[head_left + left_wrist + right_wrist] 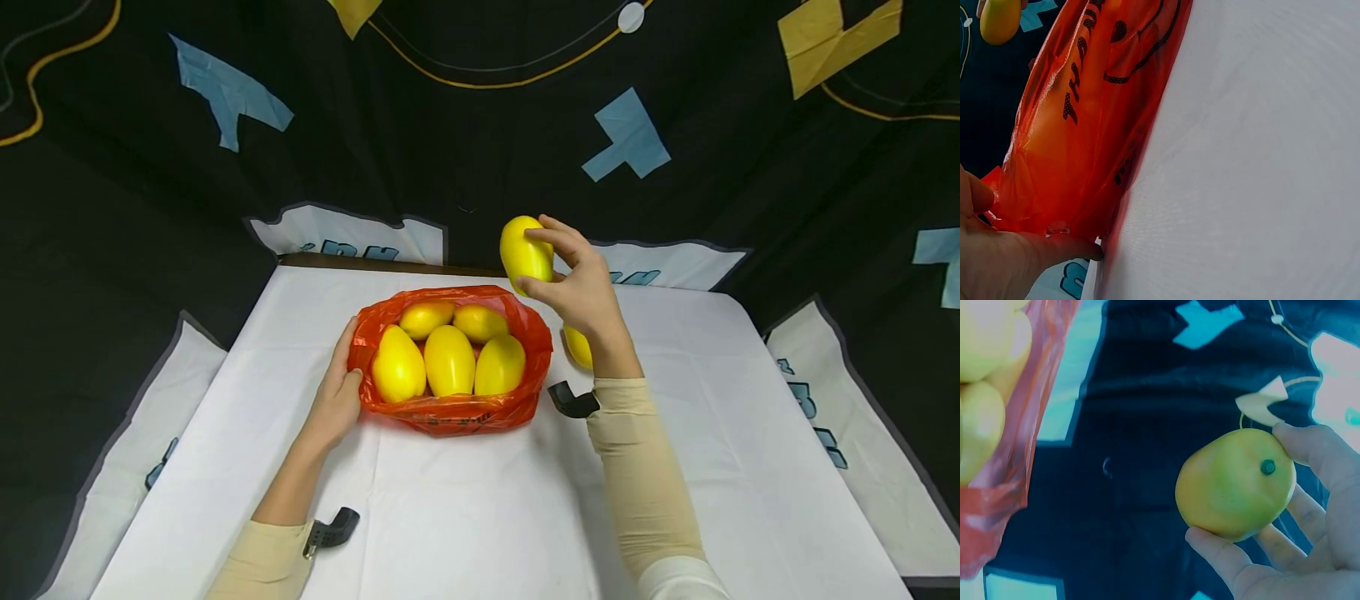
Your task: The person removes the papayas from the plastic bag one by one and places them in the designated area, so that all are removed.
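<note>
An open red plastic bag (457,421) sits on the white-covered table, with several yellow mangoes (450,362) inside. My left hand (341,396) holds the bag's left side. In the left wrist view its thumb lies along the red plastic (1085,181). Above the bag's back right corner, my right hand (581,279) pinches another mango (523,250) between thumb and fingers. The right wrist view shows a small dark green stem spot on this mango (1229,487). One more mango (577,346) lies on the table right of the bag, partly hidden behind the right hand and wrist.
The white table (465,517) reaches back to a black curtain (465,167) with blue and yellow taped shapes. A black wrist mount (573,402) sticks out at the right sleeve, and another mount (333,531) at the left sleeve.
</note>
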A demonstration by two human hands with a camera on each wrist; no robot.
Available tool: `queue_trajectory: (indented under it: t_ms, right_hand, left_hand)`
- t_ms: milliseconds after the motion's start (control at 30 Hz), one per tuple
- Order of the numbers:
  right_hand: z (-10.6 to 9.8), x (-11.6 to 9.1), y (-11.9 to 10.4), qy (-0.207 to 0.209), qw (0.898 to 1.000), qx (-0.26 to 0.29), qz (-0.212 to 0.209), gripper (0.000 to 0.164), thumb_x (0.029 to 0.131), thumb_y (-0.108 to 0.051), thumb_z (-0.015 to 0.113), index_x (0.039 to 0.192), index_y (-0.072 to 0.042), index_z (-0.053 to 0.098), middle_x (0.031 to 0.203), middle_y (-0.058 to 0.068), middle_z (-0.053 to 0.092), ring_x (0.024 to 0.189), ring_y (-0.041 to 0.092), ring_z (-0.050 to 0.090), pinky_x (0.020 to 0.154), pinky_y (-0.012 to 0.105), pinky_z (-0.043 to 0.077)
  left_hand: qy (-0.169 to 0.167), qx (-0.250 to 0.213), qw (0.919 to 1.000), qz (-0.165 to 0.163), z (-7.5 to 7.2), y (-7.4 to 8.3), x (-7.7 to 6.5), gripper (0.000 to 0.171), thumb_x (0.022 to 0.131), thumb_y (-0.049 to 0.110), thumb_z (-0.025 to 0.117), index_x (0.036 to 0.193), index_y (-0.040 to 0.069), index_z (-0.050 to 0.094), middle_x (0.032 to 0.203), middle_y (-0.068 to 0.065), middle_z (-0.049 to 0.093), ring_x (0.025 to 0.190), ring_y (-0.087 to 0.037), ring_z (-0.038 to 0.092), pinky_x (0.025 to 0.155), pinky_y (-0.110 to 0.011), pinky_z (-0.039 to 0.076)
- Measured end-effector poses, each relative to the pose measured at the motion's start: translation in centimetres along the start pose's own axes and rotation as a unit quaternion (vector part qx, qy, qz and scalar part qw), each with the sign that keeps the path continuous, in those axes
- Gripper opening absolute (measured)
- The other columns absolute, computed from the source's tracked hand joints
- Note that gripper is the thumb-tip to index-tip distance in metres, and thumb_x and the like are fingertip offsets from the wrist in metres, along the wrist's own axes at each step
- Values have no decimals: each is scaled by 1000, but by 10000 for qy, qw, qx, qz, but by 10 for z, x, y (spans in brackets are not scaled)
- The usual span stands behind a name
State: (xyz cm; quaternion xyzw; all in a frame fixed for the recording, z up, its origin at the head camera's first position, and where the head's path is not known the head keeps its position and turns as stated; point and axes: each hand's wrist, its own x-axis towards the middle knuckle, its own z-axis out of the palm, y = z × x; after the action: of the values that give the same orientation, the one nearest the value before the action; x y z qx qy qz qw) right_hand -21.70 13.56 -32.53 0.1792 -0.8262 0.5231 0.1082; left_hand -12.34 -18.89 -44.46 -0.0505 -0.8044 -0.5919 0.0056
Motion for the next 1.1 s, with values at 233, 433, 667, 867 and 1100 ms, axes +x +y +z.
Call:
queue_trajectory:
  t_ms: [233,433,667,867,1100]
  right_hand:
    - [-18,-6,11,304,9994,-44,155,55,76,-13,82,128,-21,64,146,-14,42,131,19,45,95,39,50]
    - [-31,-11,20,537,9977,-9,403,55,76,-11,81,128,-19,64,147,-12,42,130,21,46,97,41,48]
    - [-49,-21,39,806,9945,55,669,56,77,-11,80,129,-17,64,149,-10,42,130,23,46,98,42,48]
    - [-63,-33,40,1007,9904,44,947,58,77,-7,79,132,-12,62,150,-4,41,132,28,44,98,37,48]
    - [-77,-45,53,1240,9859,161,1114,58,77,-2,78,131,-7,61,150,2,41,132,32,44,97,34,48]
  left_hand:
    - [-7,41,10000,-28,-1,1,-1,71,99,-2,31,158,25,3,163,4,6,147,-19,7,117,-51,13]
    - [-22,-2,10000,-54,-1,2,-2,71,99,-2,31,158,24,3,163,4,6,148,-19,6,116,-51,14]
    - [-37,-2,10000,-41,0,2,-1,71,99,-2,31,158,28,4,163,4,6,147,-19,7,116,-50,14]
    - [-24,-20,10000,-2,0,2,-1,72,99,-3,31,158,27,4,163,4,6,147,-18,7,117,-49,14]
    - [-11,21,10000,-36,0,2,-2,72,99,-2,31,158,28,3,163,4,6,148,-19,7,116,-50,14]
